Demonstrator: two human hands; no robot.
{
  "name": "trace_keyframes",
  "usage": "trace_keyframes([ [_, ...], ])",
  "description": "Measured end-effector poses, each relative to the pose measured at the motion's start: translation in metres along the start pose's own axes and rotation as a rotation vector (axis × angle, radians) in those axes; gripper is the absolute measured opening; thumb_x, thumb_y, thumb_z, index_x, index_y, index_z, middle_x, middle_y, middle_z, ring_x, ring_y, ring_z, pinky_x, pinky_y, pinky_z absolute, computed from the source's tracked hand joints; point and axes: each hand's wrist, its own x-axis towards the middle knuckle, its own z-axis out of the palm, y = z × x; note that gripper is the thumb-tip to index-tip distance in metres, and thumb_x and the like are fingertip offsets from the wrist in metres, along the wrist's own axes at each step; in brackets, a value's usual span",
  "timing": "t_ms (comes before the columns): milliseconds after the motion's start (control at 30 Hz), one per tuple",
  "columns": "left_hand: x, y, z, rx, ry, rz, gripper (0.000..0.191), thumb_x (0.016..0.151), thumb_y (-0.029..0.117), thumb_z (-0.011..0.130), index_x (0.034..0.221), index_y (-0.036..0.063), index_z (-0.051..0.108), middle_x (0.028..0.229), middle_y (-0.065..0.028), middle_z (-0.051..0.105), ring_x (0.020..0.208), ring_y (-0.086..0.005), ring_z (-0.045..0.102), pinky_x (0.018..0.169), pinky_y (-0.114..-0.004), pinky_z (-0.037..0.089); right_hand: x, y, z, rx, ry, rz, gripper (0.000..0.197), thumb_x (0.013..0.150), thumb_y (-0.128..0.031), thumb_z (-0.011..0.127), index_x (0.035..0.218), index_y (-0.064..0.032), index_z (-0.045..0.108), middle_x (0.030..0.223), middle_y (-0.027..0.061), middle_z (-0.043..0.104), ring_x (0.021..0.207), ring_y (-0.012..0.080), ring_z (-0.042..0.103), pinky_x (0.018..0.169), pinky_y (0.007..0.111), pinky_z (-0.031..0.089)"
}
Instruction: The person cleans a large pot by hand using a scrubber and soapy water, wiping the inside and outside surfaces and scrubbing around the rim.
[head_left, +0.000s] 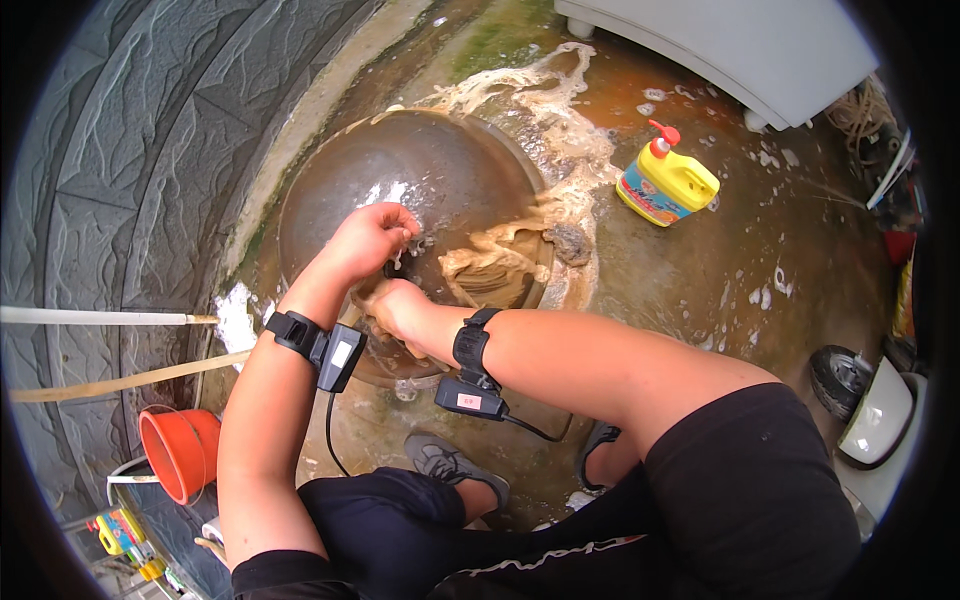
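A large, round, dark metal vessel, like a wok (442, 180), lies on the wet floor with its wet surface facing me. Over its near left part is my left hand (382, 236), fingers curled, water dripping below them; whether it holds anything is hidden. Just below, my right hand (394, 311) is bent down at the vessel's near side, its grasp hidden by the hand itself. A tan, wrinkled wet mass (491, 270), cloth or sludge, lies on the right part of the vessel. Beside it is a grey scouring pad or clump (570, 244).
A yellow pump bottle (667, 184) stands right of the vessel. Brown suds (577, 142) spread over the floor. An orange bucket (178, 454) lies tilted at lower left, below two pole-like lengths (135, 379). A grey tiled wall (165, 150) borders the left; a white appliance (712, 45) stands at top.
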Motion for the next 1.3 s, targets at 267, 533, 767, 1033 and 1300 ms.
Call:
trace_keyframes([
  [267,0.018,0.018,0.005,0.179,-0.037,-0.007,0.013,0.093,0.011,0.059,0.1,0.0021,0.066,0.08,-0.0073,0.065,0.07,-0.0155,0.06,0.065,-0.032,0.051,0.051,0.072,0.007,0.416,-0.07,-0.32,0.009,0.086,0.0,0.055,0.09,-0.0012,0.063,0.085,0.0075,0.061,0.08,0.0198,0.054,0.071,0.038,0.044],
  [533,0.009,0.028,0.004,0.514,-0.032,0.001,0.023,0.092,0.02,0.061,0.096,-0.0021,0.064,0.085,-0.0209,0.066,0.077,-0.0339,0.062,0.073,-0.044,0.051,0.083,0.106,0.019,0.337,-0.097,-0.284,0.019,0.081,0.003,0.057,0.097,0.0003,0.067,0.091,0.0097,0.067,0.082,0.0223,0.057,0.076,0.039,0.047],
  [767,0.021,0.011,0.016,0.462,0.009,0.164,0.02,0.092,0.018,0.06,0.097,-0.0007,0.065,0.081,-0.0204,0.066,0.075,-0.0379,0.062,0.074,-0.045,0.05,0.115,0.138,0.011,0.234,-0.015,-0.468,0.022,0.08,0.0,0.056,0.099,-0.0017,0.068,0.091,0.0151,0.07,0.084,0.0236,0.06,0.079,0.043,0.048],
  [1033,0.007,0.015,0.007,0.556,-0.057,0.073,0.016,0.089,0.014,0.062,0.097,0.0,0.065,0.09,-0.0179,0.067,0.082,-0.0292,0.064,0.074,-0.039,0.051,0.043,0.087,0.012,0.232,-0.068,-0.367,0.021,0.084,0.005,0.057,0.101,-0.0002,0.067,0.096,0.0087,0.068,0.088,0.0165,0.058,0.08,0.036,0.049],
  [1300,0.004,0.014,0.009,0.506,-0.064,0.081,0.018,0.091,0.018,0.062,0.094,0.0005,0.065,0.082,-0.0184,0.065,0.072,-0.0279,0.062,0.069,-0.039,0.05,0.018,0.074,0.013,0.096,0.028,-0.364,0.023,0.092,-0.008,0.046,0.096,-0.0029,0.068,0.095,0.0097,0.067,0.086,0.0248,0.06,0.08,0.038,0.046],
])
